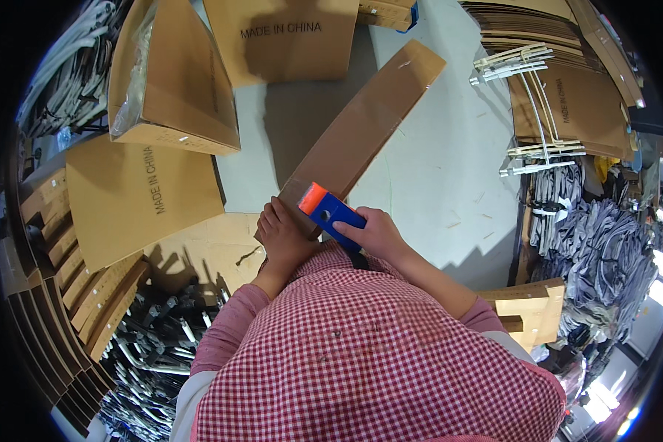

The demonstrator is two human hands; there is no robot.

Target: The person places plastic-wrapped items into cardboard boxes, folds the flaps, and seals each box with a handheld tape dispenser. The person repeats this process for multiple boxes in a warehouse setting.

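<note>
A long, narrow brown cardboard box (357, 125) lies slantwise on the pale surface, its near end close to my apron. At that near end, my left hand (282, 234) grips the box, fingers over its left edge. Clear tape seems to show on the box just ahead of the fingers. Closed around a blue tape dispenser with an orange front (339, 219), my right hand (376, 234) is on the right side of the near end. The dispenser's orange front is over the box; whether it touches the cardboard I cannot tell.
Upright at the far left stands a large carton (188, 88) with clear plastic inside. Flat cardboard sheets (144, 199) lie to the left. White metal frames (541, 110) lean against stacked cardboard (582, 110) at the right, above bundled grey tubing or cords (589, 243). Dark-ended tubes (162, 346) fill the lower left.
</note>
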